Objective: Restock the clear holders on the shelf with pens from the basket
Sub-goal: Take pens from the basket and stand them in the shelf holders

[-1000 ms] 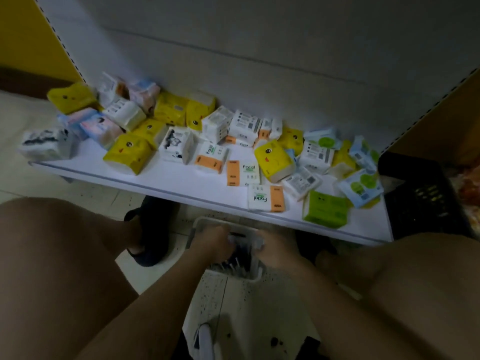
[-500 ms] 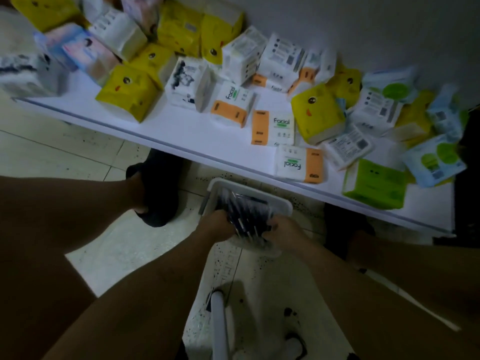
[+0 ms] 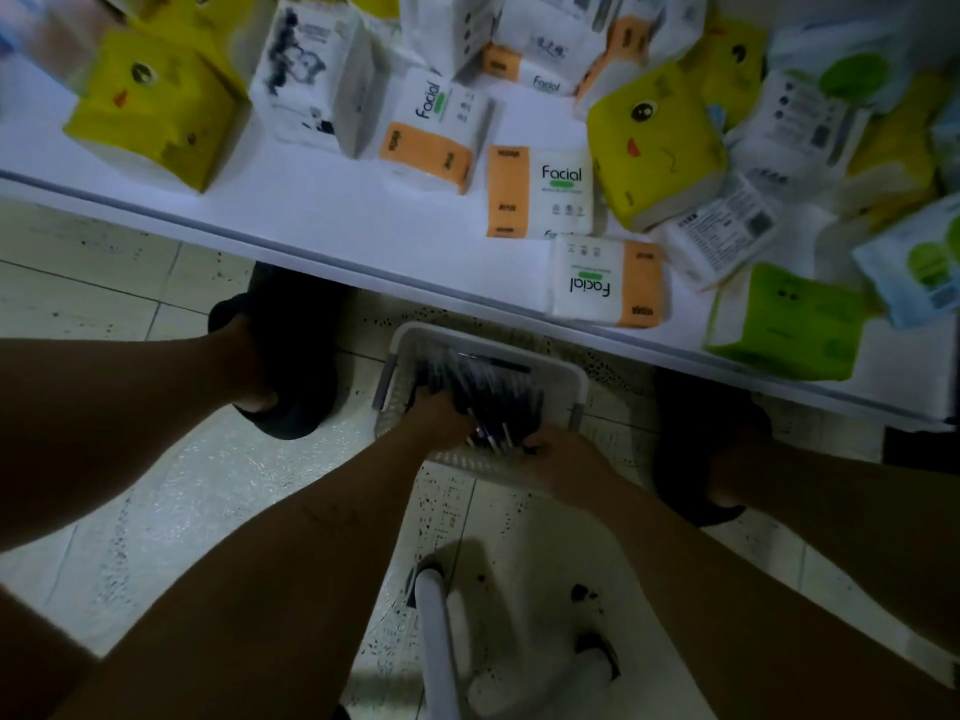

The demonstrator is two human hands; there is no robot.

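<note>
Restocking barely begun; pens [image 3: 483,387] lie in the basket [image 3: 561,376] on the floor, below the front edge of the shelf [image 3: 311,210].
Left hand [image 3: 436,418] and right hand [image 3: 558,454] dig in; fingers seemingly curled round pens, though the view is dim; no holders in view.

One basket [image 3: 580,389], two hands [image 3: 437,421] [image 3: 560,458], two black slippers [image 3: 293,350] [image 3: 688,444].

The basket [image 3: 519,356] is pale, rectangular and round-cornered, with lattice walls, and stands upright; both hands reach into its near half. The pens [image 3: 483,387] are dark and slim, heaped lengthwise and filling it. Their near ends, some light-tipped, are bunched between the left hand [image 3: 436,415] and right hand [image 3: 558,452]; the rest fan away beyond the fingers toward the far rim.
</note>
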